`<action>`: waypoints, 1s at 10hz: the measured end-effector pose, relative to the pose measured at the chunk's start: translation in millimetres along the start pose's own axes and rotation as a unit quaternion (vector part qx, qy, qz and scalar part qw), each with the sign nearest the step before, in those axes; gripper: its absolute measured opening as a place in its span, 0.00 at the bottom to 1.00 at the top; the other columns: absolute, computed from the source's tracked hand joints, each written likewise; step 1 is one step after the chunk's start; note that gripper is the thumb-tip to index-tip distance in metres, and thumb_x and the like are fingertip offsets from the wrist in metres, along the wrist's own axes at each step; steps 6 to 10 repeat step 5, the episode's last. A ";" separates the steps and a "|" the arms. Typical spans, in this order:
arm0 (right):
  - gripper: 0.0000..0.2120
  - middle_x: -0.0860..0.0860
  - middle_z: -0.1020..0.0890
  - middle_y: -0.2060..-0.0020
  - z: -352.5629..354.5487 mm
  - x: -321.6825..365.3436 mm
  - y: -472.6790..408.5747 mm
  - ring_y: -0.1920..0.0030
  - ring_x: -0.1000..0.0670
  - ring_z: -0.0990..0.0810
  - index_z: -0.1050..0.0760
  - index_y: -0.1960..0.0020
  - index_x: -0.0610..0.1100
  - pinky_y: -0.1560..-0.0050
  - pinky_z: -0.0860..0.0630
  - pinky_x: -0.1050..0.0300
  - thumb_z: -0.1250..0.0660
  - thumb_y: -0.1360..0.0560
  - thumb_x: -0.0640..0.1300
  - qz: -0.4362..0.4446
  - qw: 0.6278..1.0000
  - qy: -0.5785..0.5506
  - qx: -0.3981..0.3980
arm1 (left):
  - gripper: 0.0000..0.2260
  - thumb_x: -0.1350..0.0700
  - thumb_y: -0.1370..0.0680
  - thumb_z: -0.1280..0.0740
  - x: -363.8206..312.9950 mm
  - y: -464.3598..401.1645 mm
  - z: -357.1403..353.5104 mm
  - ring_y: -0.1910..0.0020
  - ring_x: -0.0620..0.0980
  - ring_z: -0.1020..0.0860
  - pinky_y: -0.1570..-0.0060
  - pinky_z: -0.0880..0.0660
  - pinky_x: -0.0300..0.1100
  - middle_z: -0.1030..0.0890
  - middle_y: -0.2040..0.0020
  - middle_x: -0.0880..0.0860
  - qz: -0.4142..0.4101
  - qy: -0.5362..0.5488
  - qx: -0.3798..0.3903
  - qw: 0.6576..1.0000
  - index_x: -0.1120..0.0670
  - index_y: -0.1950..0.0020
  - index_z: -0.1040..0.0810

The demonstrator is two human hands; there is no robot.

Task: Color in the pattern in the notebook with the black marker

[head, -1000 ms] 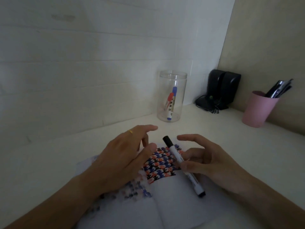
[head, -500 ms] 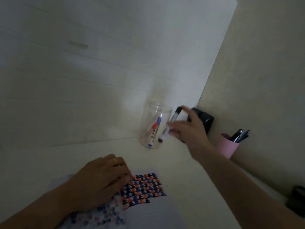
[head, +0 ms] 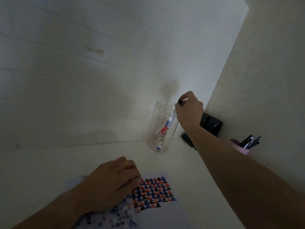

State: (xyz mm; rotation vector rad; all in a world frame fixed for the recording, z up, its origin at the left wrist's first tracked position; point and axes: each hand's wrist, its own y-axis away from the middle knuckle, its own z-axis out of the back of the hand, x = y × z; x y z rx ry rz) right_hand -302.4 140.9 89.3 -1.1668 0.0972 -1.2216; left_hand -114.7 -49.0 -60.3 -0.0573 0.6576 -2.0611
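Head view, notebook (head: 158, 210) pattern (head: 153, 192) black, blue, red

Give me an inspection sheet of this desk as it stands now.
Surface: pale desk top, dim light.
Job's things: open notebook, red-blue-black pattern; black-capped marker entering clear plastic jar.
Clutter: pink cup of pens; black speakers.
Grippers: left hand flat on notebook; right hand fingers pinching marker.
Cables: dark cord by speakers.
Surroundings: white panelled wall, beige side wall.

Two hands (head: 112, 184) (head: 189, 109), three markers (head: 175, 111) (head: 162, 131) (head: 166, 128) (perhaps) — one notebook (head: 156, 195).
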 end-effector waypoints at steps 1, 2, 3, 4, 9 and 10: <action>0.06 0.48 0.13 0.54 -5.1 -1.5 4.9 0.57 0.51 0.23 0.18 0.48 0.44 0.58 0.28 0.58 0.31 0.24 0.41 0.002 0.997 0.070 0.037 | 0.15 0.42 0.15 0.49 0.9 -0.7 -1.8 0.50 0.41 0.28 0.51 0.27 0.39 0.24 0.48 0.40 -0.001 -0.002 -0.004 1.000 0.43 0.47 0.23; 0.08 0.47 0.11 0.56 -6.6 -2.7 8.6 0.60 0.51 0.22 0.14 0.52 0.43 0.61 0.30 0.60 0.32 0.24 0.42 -0.028 0.995 0.075 0.060 | 0.15 0.43 0.15 0.48 2.3 -0.4 -3.9 0.50 0.41 0.28 0.50 0.27 0.39 0.24 0.47 0.40 -0.002 -0.003 -0.007 1.000 0.43 0.46 0.23; 0.09 0.46 0.11 0.56 -0.7 -1.3 11.3 0.60 0.49 0.19 0.14 0.53 0.43 0.62 0.29 0.60 0.33 0.24 0.42 -0.043 0.995 0.068 0.063 | 0.15 0.43 0.15 0.48 1.5 -0.6 -3.1 0.49 0.42 0.28 0.50 0.27 0.39 0.23 0.46 0.40 -0.004 -0.002 -0.006 1.000 0.43 0.45 0.22; 0.09 0.48 0.11 0.52 11.1 4.2 19.7 0.58 0.51 0.18 0.15 0.48 0.43 0.56 0.27 0.61 0.32 0.23 0.43 -0.020 0.997 0.047 0.056 | 0.15 0.42 0.15 0.48 2.0 0.7 -3.3 0.49 0.40 0.28 0.49 0.27 0.39 0.23 0.46 0.39 -0.004 -0.005 -0.009 1.000 0.42 0.44 0.22; 0.10 0.51 0.12 0.49 30.1 -0.4 45.7 0.53 0.52 0.15 0.16 0.45 0.46 0.51 0.24 0.60 0.30 0.24 0.47 0.013 0.998 0.016 0.067 | 0.15 0.42 0.15 0.48 0.5 0.2 -0.8 0.49 0.40 0.27 0.50 0.26 0.39 0.23 0.47 0.40 -0.006 -0.006 -0.006 1.000 0.42 0.44 0.22; 0.10 0.51 0.12 0.49 30.1 -0.4 45.7 0.53 0.52 0.15 0.16 0.45 0.46 0.51 0.24 0.60 0.30 0.24 0.47 0.013 0.998 0.016 0.067 | 0.15 0.42 0.15 0.48 0.5 0.2 -0.8 0.49 0.40 0.27 0.50 0.26 0.39 0.23 0.47 0.40 -0.006 -0.006 -0.006 1.000 0.42 0.44 0.22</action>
